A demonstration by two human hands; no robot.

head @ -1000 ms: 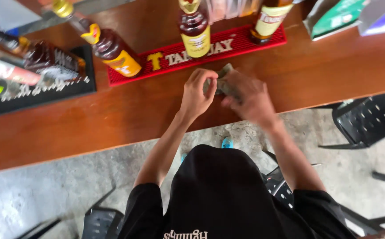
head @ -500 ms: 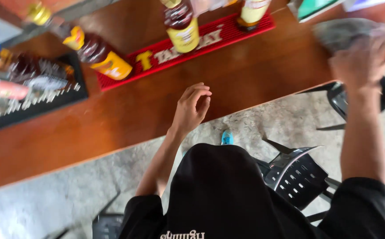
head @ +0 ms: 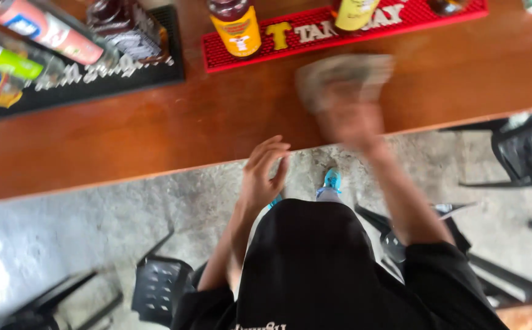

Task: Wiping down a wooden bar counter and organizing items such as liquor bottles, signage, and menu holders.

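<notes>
My right hand is blurred with motion over the wooden counter. It grips a crumpled grey cloth just in front of the red bar mat. My left hand hangs at the counter's near edge with fingers loosely curled and apart, holding nothing. Two bottles with yellow labels, one to the left and another beside it, stand on the red mat.
A black bar mat at the left carries several bottles lying and standing, among them a dark one. Black plastic chairs stand on the concrete floor, one at the lower left and one at the right. A blue shoe shows below the counter.
My right hand swung out to the right with the cloth, then came back over the counter's middle. My left hand left the counter top and drew back to its edge.
</notes>
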